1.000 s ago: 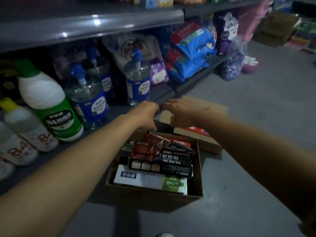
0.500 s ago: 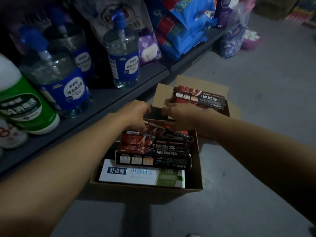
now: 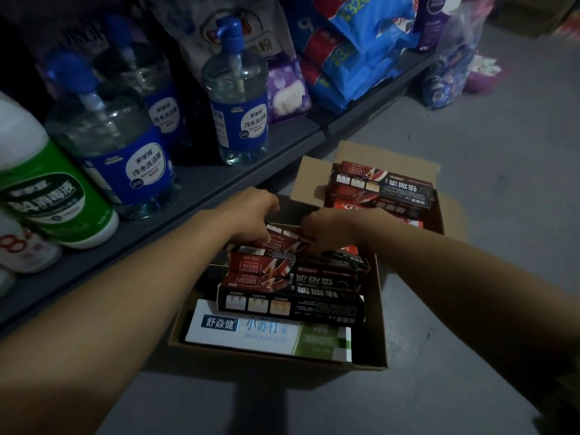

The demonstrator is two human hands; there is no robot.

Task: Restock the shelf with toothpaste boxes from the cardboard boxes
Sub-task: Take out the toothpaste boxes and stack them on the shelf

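Note:
An open cardboard box sits on the floor in front of me, filled with several red-and-black toothpaste boxes stacked over a white and green toothpaste box. My left hand and my right hand reach down side by side at the far end of the stack, fingers curled onto the topmost red-and-black box. A second cardboard box stands just beyond, holding more red-and-black toothpaste boxes.
The low grey shelf on the left carries blue-labelled pump bottles, a green-labelled white bottle and bags of goods. Grey floor spreads to the right; plastic bags lie at the shelf's far end.
My view has dropped toward the boxes. Both hands moved down from above the far box onto the top of the stack in the near box.

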